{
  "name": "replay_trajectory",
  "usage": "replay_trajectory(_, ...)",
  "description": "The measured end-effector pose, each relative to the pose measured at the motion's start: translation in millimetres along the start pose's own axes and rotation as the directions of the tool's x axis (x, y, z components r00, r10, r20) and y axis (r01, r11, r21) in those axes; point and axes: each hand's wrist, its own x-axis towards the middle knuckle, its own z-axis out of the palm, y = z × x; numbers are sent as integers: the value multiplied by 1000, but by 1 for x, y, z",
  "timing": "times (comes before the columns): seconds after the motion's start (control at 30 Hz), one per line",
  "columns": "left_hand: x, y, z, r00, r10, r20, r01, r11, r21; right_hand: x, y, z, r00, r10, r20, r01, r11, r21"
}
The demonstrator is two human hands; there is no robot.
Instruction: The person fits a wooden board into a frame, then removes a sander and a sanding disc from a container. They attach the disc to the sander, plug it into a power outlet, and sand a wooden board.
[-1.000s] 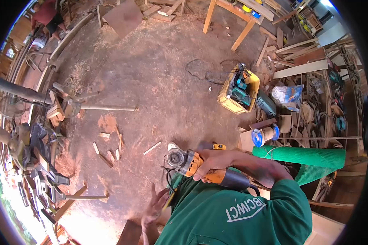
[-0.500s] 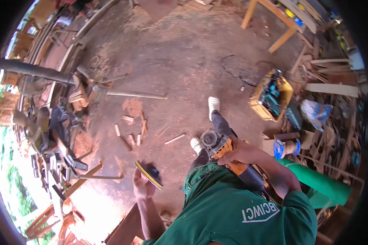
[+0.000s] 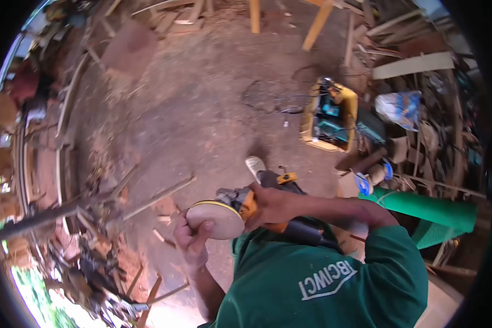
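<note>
Pinching round pad [image 3: 222, 217] between left fingers [image 3: 182, 234] and thumb, at edge; right fingers [image 3: 256, 220] clamped around power tool [image 3: 249, 204].

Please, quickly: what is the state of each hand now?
Left hand: closed on the round disc, thumb on its flat face.
Right hand: closed around the orange-and-black power tool.

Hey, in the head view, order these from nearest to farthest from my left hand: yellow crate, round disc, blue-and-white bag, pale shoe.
From the left hand:
1. Round disc, under its thumb.
2. Pale shoe, ahead and to the right.
3. Yellow crate, farther ahead and right.
4. Blue-and-white bag, far right, beyond the crate.
</note>
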Motion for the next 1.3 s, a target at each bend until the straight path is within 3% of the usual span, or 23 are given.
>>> replay_trajectory(0.13,37,20,34,998,-50,-44,52,998,44,5,7,-27,997,-70,-29,71,996,46)
replay_trajectory(0.23,61,23,36,997,-75,33,73,995,72,7,9,-39,996,-56,-63,61,994,92)
replay_trajectory(0.3,85,27,19,954,-245,176,222,965,137,7,4,-48,998,-49,-46,54,992,110)
replay_trajectory(0.33,94,33,17,950,-254,184,230,963,143,8,0,-52,998,-43,-52,49,991,121)
replay_trajectory(0.47,133,64,17,911,-223,346,116,946,303,17,-18,-64,1000,18,1,-18,997,75)
replay_trajectory(0.5,146,79,19,841,-182,510,-143,835,532,21,-23,-68,999,32,18,-32,999,42)
replay_trajectory(0.53,158,90,19,731,-193,654,-419,630,654,27,-28,-70,999,38,19,-39,999,34)
replay_trajectory(0.57,170,96,17,735,-186,652,-417,635,651,34,-33,-73,999,30,29,-31,999,37)
replay_trajectory(0.63,191,109,10,688,-191,700,-533,521,667,49,-47,-80,999,23,42,-25,999,26)
replay_trajectory(0.77,218,133,-9,819,-84,568,-468,474,745,91,-83,-96,999,-49,1,49,998,33)
replay_trajectory(0.83,231,137,-29,854,123,506,-502,452,737,120,-106,-107,998,-59,18,58,998,33)
replay_trajectory(0.87,239,141,-39,875,154,459,-477,432,765,134,-119,-112,994,-93,58,94,996,-5)
replay_trajectory(0.93,249,148,-58,861,337,381,-486,323,812,162,-145,-119,999,-51,12,51,999,-4)
replay_trajectory(1.0,250,153,-78,881,380,280,-417,347,840,179,-187,-129,997,1,75,0,1000,-10)
replay_trajectory(1.07,254,161,-98,880,434,195,-369,364,855,207,-207,-133,988,-62,141,78,990,-117)
replay_trajectory(1.13,253,165,-117,843,497,208,-417,355,837,237,-236,-129,976,-91,200,132,970,-205)
replay_trajectory(1.2,248,166,-136,883,457,111,-319,409,855,257,-266,-121,976,-43,213,104,953,-284)
replay_trajectory(1.23,247,165,-146,879,461,123,-325,389,862,266,-281,-117,965,89,245,-26,968,-249)
replay_trajectory(1.3,246,167,-160,889,438,135,-319,381,868,291,-300,-108,944,40,327,49,965,-259)
